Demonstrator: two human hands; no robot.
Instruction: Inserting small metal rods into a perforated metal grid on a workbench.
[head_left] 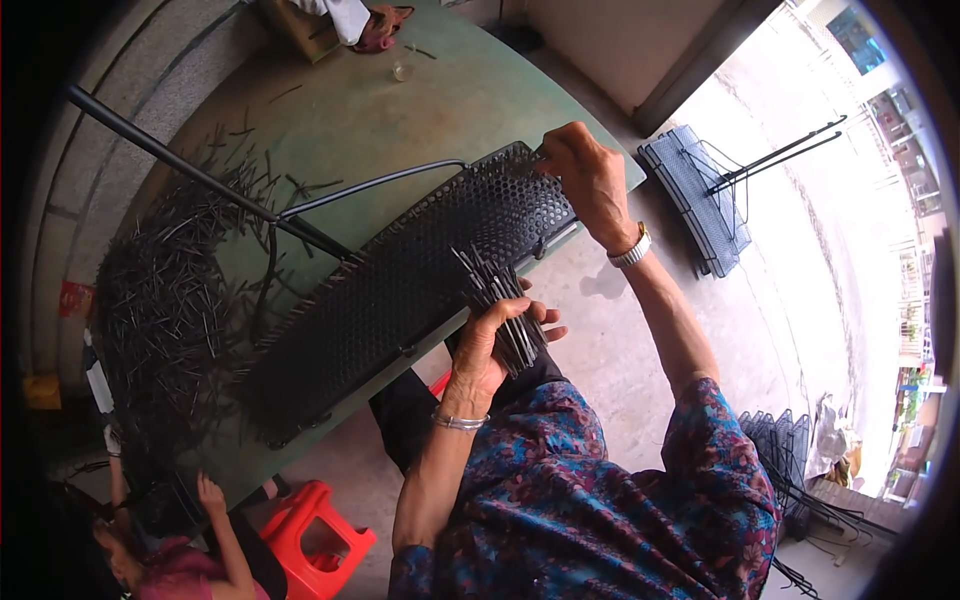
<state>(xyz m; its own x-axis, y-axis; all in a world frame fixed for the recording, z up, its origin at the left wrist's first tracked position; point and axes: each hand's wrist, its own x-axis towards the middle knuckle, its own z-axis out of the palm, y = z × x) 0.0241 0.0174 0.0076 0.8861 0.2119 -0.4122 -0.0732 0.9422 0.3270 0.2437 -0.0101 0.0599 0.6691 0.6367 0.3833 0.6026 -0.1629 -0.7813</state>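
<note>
My left hand (492, 345) clutched a bundle of metal rods (503, 305); my right hand (585, 175) pinched the perforated panel's (420, 270) far-right end.

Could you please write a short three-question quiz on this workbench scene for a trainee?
1. True or false: the left hand grips a bundle of thin metal pins.
2. Which part of the black perforated panel does the right hand pinch: A) the far end, B) the middle, C) the near end?
3. What colour is the stool beside the green table?

Key: 1 true; 2 A; 3 red.
</note>
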